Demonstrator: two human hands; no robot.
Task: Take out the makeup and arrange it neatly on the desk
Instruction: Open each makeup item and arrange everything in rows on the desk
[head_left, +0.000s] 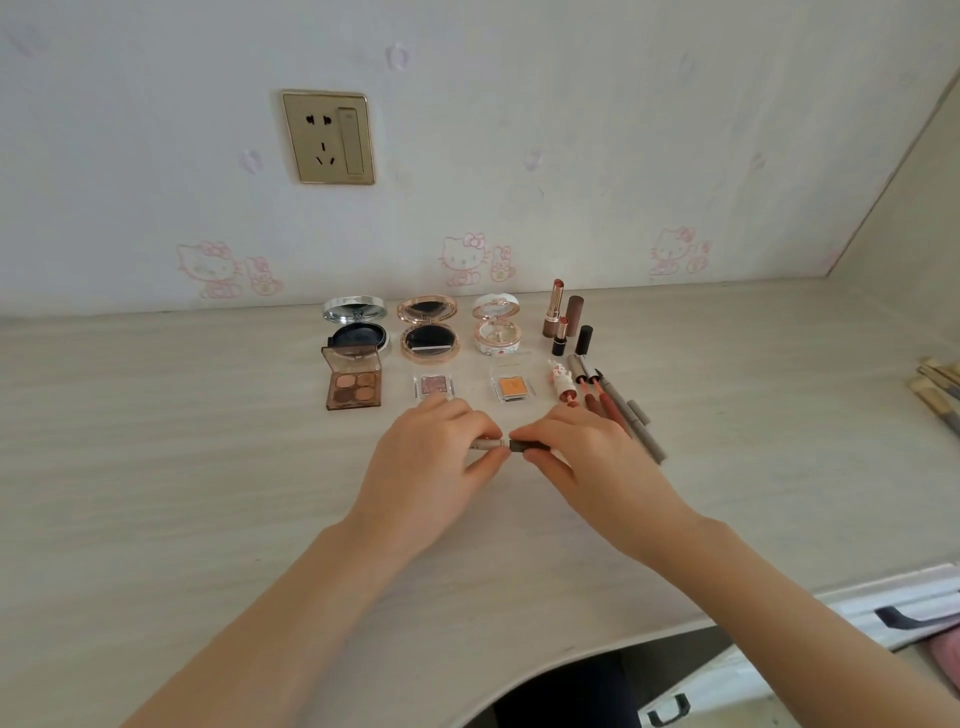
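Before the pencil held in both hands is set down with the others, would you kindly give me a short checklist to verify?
1. Left hand pinches the light barrel of the pencil: ok.
2. Right hand pinches its dark end: ok.
3. Cap fully seated: cannot tell, fingers hide most of the pencil.
4. Bare desk to the right of the pen row for a landing spot: ok.
5. Compacts lined up in their row: ok.

Soft even daylight, faint shadows, slight blur, wide-angle edge bending.
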